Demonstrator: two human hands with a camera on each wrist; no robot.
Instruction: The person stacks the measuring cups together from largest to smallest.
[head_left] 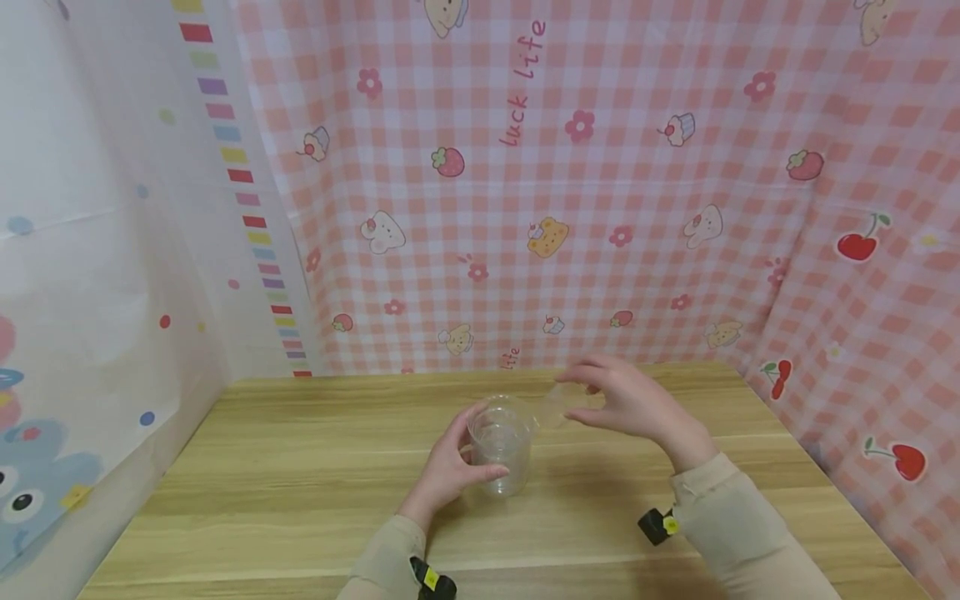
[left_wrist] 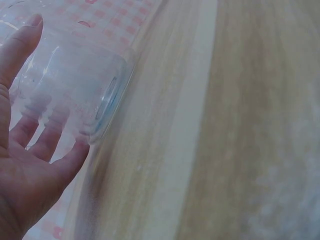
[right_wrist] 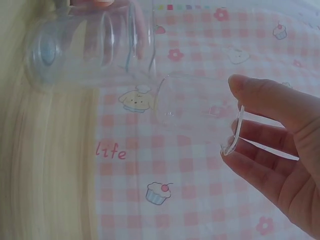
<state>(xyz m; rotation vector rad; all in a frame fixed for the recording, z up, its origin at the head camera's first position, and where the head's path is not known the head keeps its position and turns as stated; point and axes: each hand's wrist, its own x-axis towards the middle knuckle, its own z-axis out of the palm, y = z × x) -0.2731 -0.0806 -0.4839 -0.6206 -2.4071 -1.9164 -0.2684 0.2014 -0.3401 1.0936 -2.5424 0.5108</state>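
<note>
A clear plastic cup [head_left: 513, 458] stands upright on the wooden table, and my left hand [head_left: 448, 468] holds it round the side, thumb in front. Ring-like lines show within its wall. In the left wrist view the fingers [left_wrist: 50, 137] curve behind the see-through cup [left_wrist: 80, 75]. To its right, my right hand [head_left: 633, 404] pinches a smaller clear cup [head_left: 553, 407] by the rim, thumb on one side and fingers on the other. The right wrist view shows this small cup [right_wrist: 192, 107] tilted on its side, its narrow end towards the larger cup [right_wrist: 95, 47].
The wooden table [head_left: 300, 475] reaches back to a pink checked cloth [head_left: 480, 200] hung behind it. A white patterned cloth [head_left: 97, 250] hangs on the left, and checked cloth with cherries [head_left: 862, 333] on the right. Each wrist wears a small black camera [head_left: 656, 527].
</note>
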